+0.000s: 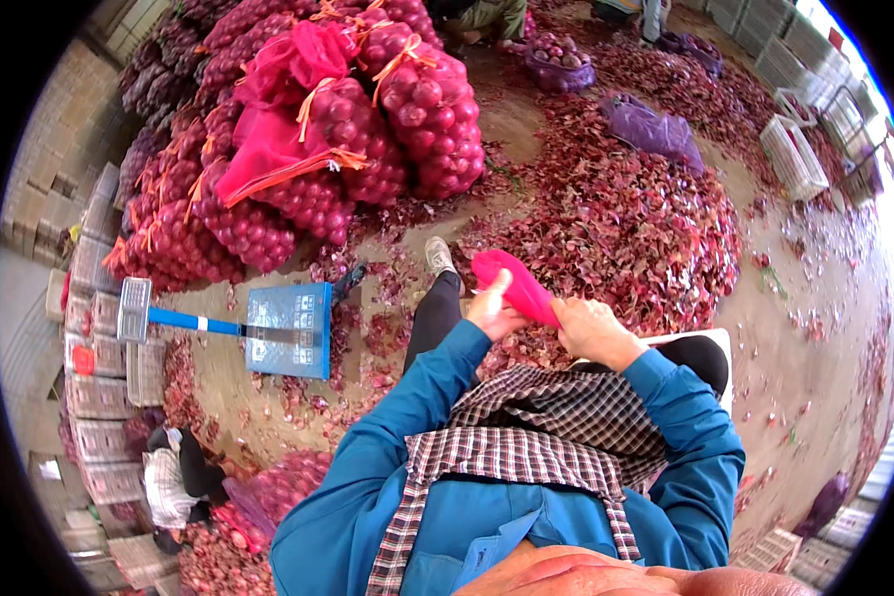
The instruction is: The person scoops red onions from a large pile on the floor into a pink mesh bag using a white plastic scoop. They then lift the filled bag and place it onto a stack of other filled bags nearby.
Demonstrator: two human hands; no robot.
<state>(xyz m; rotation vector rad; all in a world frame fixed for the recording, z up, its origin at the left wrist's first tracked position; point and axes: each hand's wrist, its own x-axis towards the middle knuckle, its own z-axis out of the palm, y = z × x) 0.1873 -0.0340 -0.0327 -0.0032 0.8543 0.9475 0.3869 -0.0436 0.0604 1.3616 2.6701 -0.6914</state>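
A bright pink mesh bag (522, 286), bunched into a narrow roll, stretches between my two hands over my lap. My left hand (495, 312) grips its left side, with the thumb pressed along the fabric. At the other end my right hand (594, 330) is closed around the gathered mesh. Whether anything is inside the roll cannot be made out. Just beyond my hands spreads a large heap of dry red onion skins (616, 233). My knees are under a checked apron (551, 407).
Filled mesh bags of red onions (427, 114) are stacked ahead to the left. A blue platform scale (290, 333) stands on the left, near plastic crates (99, 397). A person (176, 477) works at lower left. A white crate (793, 159) and purple bag (656, 131) lie farther right.
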